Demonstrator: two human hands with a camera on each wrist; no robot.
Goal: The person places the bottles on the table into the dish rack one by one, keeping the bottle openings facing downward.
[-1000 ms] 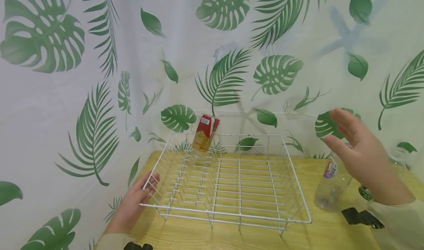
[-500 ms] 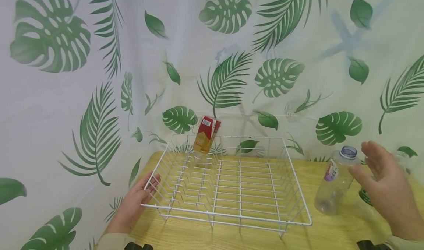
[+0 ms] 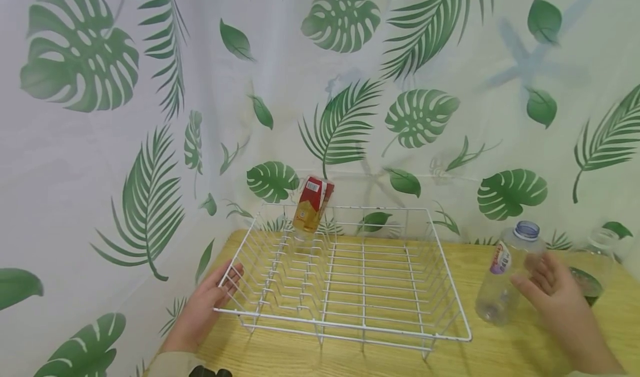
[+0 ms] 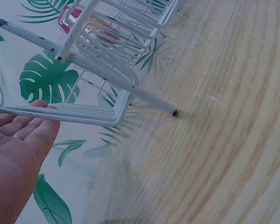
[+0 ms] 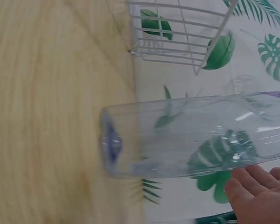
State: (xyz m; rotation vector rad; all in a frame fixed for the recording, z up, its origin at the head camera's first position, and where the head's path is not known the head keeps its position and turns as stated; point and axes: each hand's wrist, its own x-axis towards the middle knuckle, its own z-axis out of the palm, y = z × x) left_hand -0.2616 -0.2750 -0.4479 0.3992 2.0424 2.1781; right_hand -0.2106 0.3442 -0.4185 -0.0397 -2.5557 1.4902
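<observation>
A white wire dish rack (image 3: 363, 328) stands on the wooden table. My left hand (image 3: 200, 310) rests on its left side, fingers extended against the side wires, as the left wrist view also shows (image 4: 18, 154). A clear plastic bottle (image 3: 510, 288), uncapped, with a purple and white label, stands upright to the right of the rack. My right hand (image 3: 560, 305) is at the bottle's right side, thumb and fingers apart. In the right wrist view the fingertips are close to the bottle (image 5: 186, 135); whether they touch it I cannot tell.
A red and yellow drink carton (image 3: 312, 205) leans at the rack's back left. Behind my right hand stands another clear container (image 3: 602, 255) with a dark green label, partly hidden. A leaf-patterned white sheet (image 3: 280, 116) hangs behind and left of the table (image 3: 280, 355).
My right hand has come down and inward from above the bottles to the clear bottle's right side. My left hand and the rack stay in place.
</observation>
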